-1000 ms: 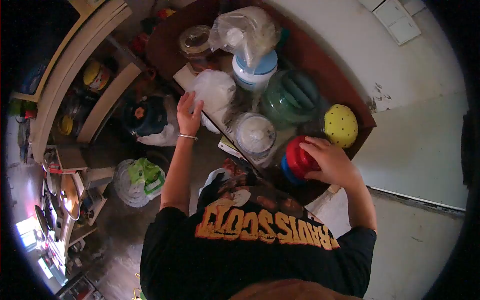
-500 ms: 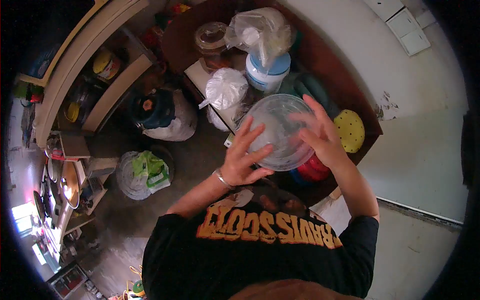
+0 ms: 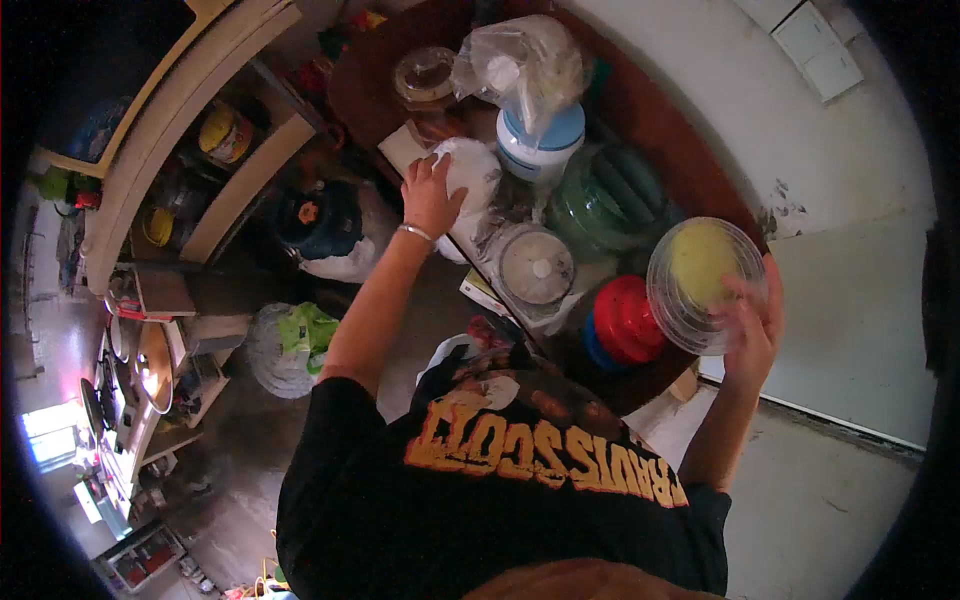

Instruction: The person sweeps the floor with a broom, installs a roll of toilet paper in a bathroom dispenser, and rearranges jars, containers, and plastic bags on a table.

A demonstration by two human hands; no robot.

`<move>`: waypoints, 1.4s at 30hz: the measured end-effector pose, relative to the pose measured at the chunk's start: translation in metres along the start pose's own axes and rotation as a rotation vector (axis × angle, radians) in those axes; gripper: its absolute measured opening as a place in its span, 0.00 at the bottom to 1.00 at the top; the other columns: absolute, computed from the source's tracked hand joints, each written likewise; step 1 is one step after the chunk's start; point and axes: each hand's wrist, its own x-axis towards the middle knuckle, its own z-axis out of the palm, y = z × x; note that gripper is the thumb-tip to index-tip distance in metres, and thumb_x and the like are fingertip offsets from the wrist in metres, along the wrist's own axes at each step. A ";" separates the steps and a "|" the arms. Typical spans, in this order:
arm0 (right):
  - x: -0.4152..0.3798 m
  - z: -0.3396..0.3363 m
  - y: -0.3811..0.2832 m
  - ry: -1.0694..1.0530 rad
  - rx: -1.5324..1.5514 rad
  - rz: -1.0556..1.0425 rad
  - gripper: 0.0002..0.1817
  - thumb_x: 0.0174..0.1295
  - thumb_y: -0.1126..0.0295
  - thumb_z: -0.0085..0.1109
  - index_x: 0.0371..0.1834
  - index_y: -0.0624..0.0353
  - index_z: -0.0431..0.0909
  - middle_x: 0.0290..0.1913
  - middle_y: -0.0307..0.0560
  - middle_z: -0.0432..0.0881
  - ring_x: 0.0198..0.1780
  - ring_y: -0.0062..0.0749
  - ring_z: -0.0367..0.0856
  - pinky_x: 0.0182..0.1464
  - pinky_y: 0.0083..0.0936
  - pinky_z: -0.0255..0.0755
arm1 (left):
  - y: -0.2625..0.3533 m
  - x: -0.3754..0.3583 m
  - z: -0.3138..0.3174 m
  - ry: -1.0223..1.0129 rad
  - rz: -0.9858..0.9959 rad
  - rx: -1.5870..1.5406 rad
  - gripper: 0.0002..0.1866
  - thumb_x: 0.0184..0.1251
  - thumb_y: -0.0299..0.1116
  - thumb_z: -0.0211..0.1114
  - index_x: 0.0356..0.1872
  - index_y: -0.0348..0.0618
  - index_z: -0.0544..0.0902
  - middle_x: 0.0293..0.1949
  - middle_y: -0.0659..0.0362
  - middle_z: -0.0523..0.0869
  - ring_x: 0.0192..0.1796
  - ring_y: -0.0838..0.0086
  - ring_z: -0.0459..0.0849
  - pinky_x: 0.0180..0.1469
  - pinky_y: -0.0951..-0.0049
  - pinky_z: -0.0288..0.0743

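A clear round plastic lid (image 3: pixel 664 318) is in my right hand (image 3: pixel 755 325), held by its edge at the right side of the brown table. Through it shows a yellow dotted round thing (image 3: pixel 700 258). Some of my right fingers are smeared by motion. My left hand (image 3: pixel 432 200) lies over a white plastic bag (image 3: pixel 474 170), touching it, fingers apart. Between the hands stand a clear container with a round whitish top (image 3: pixel 537 265), a large green-tinted clear container (image 3: pixel 605 200) and a red bowl-like thing (image 3: pixel 627 320) with blue beneath it.
Further back on the brown table (image 3: pixel 690 130) are a white tub with a blue lid (image 3: pixel 540 140), a clear plastic bag (image 3: pixel 525 65) and a clear lidded jar (image 3: pixel 425 78). A dark gas cylinder (image 3: pixel 318 222) stands left. A green bag (image 3: pixel 305 330) lies lower left.
My right hand has carried the clear lid rightwards, over the yellow thing. My left hand has left the lid and moved up and left onto the white bag. The containers beneath now show.
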 end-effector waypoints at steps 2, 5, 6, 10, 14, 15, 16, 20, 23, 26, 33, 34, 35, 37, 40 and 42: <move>-0.007 -0.009 0.010 0.020 0.007 0.003 0.34 0.60 0.76 0.52 0.71 0.62 0.53 0.45 0.59 0.81 0.32 0.31 0.84 0.31 0.19 0.76 | -0.005 0.020 0.000 -0.095 -0.046 0.048 0.32 0.50 0.41 0.69 0.60 0.46 0.72 0.58 0.51 0.73 0.62 0.51 0.66 0.62 0.49 0.61; -0.016 -0.013 0.022 0.048 0.059 0.012 0.34 0.61 0.76 0.52 0.71 0.62 0.53 0.45 0.58 0.81 0.33 0.31 0.84 0.31 0.19 0.76 | -0.010 0.035 0.002 -0.174 -0.065 0.122 0.29 0.48 0.43 0.70 0.55 0.49 0.77 0.54 0.53 0.77 0.61 0.54 0.68 0.61 0.50 0.63; -0.019 -0.014 0.023 0.057 0.083 0.014 0.33 0.61 0.76 0.52 0.71 0.62 0.53 0.45 0.58 0.81 0.33 0.32 0.84 0.31 0.19 0.76 | -0.015 0.038 0.006 -0.169 -0.053 0.111 0.28 0.47 0.43 0.71 0.53 0.49 0.78 0.53 0.53 0.77 0.60 0.55 0.69 0.60 0.51 0.64; -0.021 -0.008 0.019 0.095 0.101 0.005 0.33 0.61 0.77 0.51 0.71 0.63 0.53 0.45 0.58 0.82 0.33 0.32 0.84 0.31 0.19 0.76 | -0.026 0.043 0.012 -0.089 0.000 -0.013 0.23 0.44 0.41 0.73 0.45 0.48 0.82 0.50 0.54 0.79 0.57 0.56 0.72 0.56 0.54 0.69; -0.019 -0.012 0.019 0.056 0.075 0.016 0.33 0.60 0.78 0.52 0.71 0.64 0.54 0.44 0.57 0.82 0.32 0.30 0.84 0.30 0.18 0.74 | -0.030 0.042 0.021 -0.050 0.011 -0.050 0.20 0.45 0.39 0.72 0.42 0.47 0.80 0.48 0.53 0.79 0.55 0.54 0.73 0.54 0.55 0.70; -0.019 -0.014 0.018 0.032 0.050 0.020 0.33 0.60 0.78 0.52 0.70 0.64 0.55 0.43 0.57 0.82 0.32 0.29 0.83 0.30 0.18 0.73 | -0.031 0.042 0.023 -0.038 0.018 -0.039 0.20 0.46 0.38 0.72 0.42 0.46 0.80 0.48 0.53 0.79 0.54 0.54 0.73 0.54 0.55 0.70; -0.018 -0.017 0.015 0.016 -0.008 0.042 0.33 0.59 0.78 0.53 0.70 0.64 0.56 0.42 0.55 0.83 0.31 0.27 0.82 0.30 0.17 0.73 | -0.032 0.041 0.025 -0.024 0.024 -0.026 0.20 0.47 0.38 0.72 0.42 0.46 0.80 0.48 0.53 0.78 0.54 0.53 0.73 0.54 0.54 0.70; -0.016 -0.023 0.007 0.004 -0.254 0.088 0.32 0.55 0.80 0.56 0.67 0.62 0.62 0.36 0.46 0.83 0.29 0.19 0.77 0.30 0.15 0.70 | -0.027 0.039 0.027 -0.004 0.029 -0.011 0.18 0.50 0.37 0.70 0.41 0.42 0.79 0.47 0.50 0.78 0.53 0.52 0.72 0.54 0.55 0.69; -0.014 -0.032 0.012 -0.009 -0.459 0.060 0.31 0.54 0.81 0.58 0.65 0.62 0.67 0.32 0.38 0.80 0.29 0.15 0.74 0.31 0.14 0.68 | -0.030 0.038 0.029 0.016 0.055 -0.034 0.17 0.50 0.36 0.69 0.40 0.40 0.79 0.47 0.49 0.78 0.53 0.51 0.72 0.54 0.55 0.69; -0.012 -0.030 0.012 -0.024 -0.519 0.070 0.30 0.53 0.80 0.59 0.63 0.62 0.69 0.30 0.35 0.77 0.29 0.14 0.72 0.32 0.13 0.66 | -0.034 0.035 0.031 0.056 0.076 -0.104 0.17 0.51 0.36 0.69 0.40 0.39 0.79 0.46 0.48 0.78 0.52 0.50 0.72 0.54 0.54 0.68; -0.012 -0.028 0.012 -0.013 -0.514 0.143 0.29 0.53 0.80 0.60 0.62 0.62 0.69 0.30 0.35 0.77 0.31 0.15 0.72 0.35 0.14 0.66 | -0.040 0.038 0.036 0.091 0.119 -0.114 0.16 0.50 0.32 0.68 0.40 0.39 0.76 0.45 0.46 0.78 0.51 0.48 0.72 0.53 0.53 0.68; -0.012 -0.029 0.013 -0.016 -0.505 0.139 0.29 0.53 0.79 0.60 0.62 0.62 0.69 0.30 0.35 0.77 0.32 0.15 0.72 0.36 0.14 0.66 | -0.039 0.037 0.035 0.109 0.132 -0.141 0.16 0.51 0.31 0.68 0.40 0.38 0.76 0.46 0.46 0.78 0.51 0.48 0.72 0.53 0.53 0.68; -0.012 -0.030 0.015 -0.018 -0.497 0.137 0.29 0.54 0.79 0.60 0.62 0.62 0.69 0.30 0.35 0.77 0.32 0.15 0.72 0.36 0.14 0.66 | -0.038 0.037 0.035 0.124 0.148 -0.169 0.16 0.51 0.31 0.68 0.41 0.38 0.75 0.46 0.46 0.78 0.51 0.48 0.72 0.54 0.54 0.67; -0.013 -0.031 0.018 -0.020 -0.478 0.124 0.28 0.54 0.79 0.60 0.62 0.62 0.69 0.30 0.35 0.77 0.32 0.15 0.72 0.36 0.14 0.66 | -0.036 0.038 0.036 0.154 0.180 -0.230 0.16 0.52 0.30 0.67 0.42 0.37 0.75 0.46 0.46 0.78 0.51 0.48 0.73 0.54 0.55 0.67; -0.013 -0.032 0.022 -0.022 -0.449 0.092 0.28 0.55 0.78 0.60 0.62 0.63 0.70 0.30 0.35 0.77 0.31 0.14 0.72 0.35 0.13 0.65 | -0.033 0.039 0.034 0.140 0.185 -0.255 0.18 0.53 0.29 0.66 0.45 0.35 0.75 0.47 0.46 0.78 0.51 0.49 0.73 0.56 0.55 0.65; -0.014 -0.034 0.026 -0.016 -0.436 0.065 0.27 0.55 0.78 0.60 0.61 0.63 0.70 0.30 0.35 0.77 0.31 0.14 0.71 0.34 0.13 0.65 | -0.042 0.038 0.037 0.142 0.244 -0.235 0.20 0.54 0.30 0.65 0.48 0.34 0.75 0.48 0.45 0.78 0.52 0.48 0.72 0.57 0.55 0.65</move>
